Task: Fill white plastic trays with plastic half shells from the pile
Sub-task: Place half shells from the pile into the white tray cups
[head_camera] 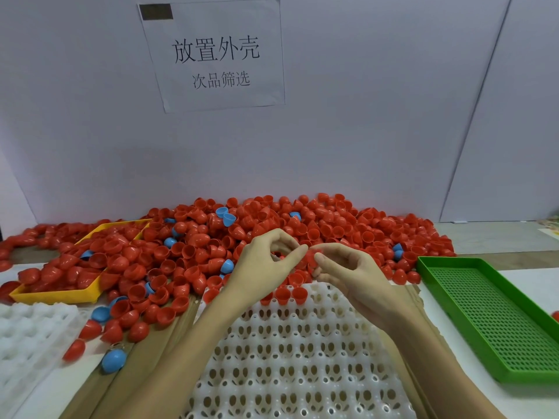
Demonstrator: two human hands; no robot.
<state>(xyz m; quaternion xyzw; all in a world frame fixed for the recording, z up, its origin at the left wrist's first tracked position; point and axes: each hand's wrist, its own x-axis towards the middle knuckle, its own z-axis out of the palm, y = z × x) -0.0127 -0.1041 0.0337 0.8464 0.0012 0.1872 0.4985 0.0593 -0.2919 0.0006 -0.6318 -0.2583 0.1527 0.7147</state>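
While the wide heap of red and blue plastic half shells (pixel 242 237) lies far | white moulded plastic tray (pixel 296 358) near, few cups filled | one red shell (pixel 309 257) is pinched between left hand (pixel 266 261) and right hand (pixel 351 273) | should be seated dome-down, next free cup.

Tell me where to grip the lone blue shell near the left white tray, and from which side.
Pinch the blue shell across its widest part, coming straight down from above. It lies dome-up on the cardboard, apart from the pile, so its rim seems hidden underneath and only the rounded sides are free. A red shell and the left white tray leave room on either side.
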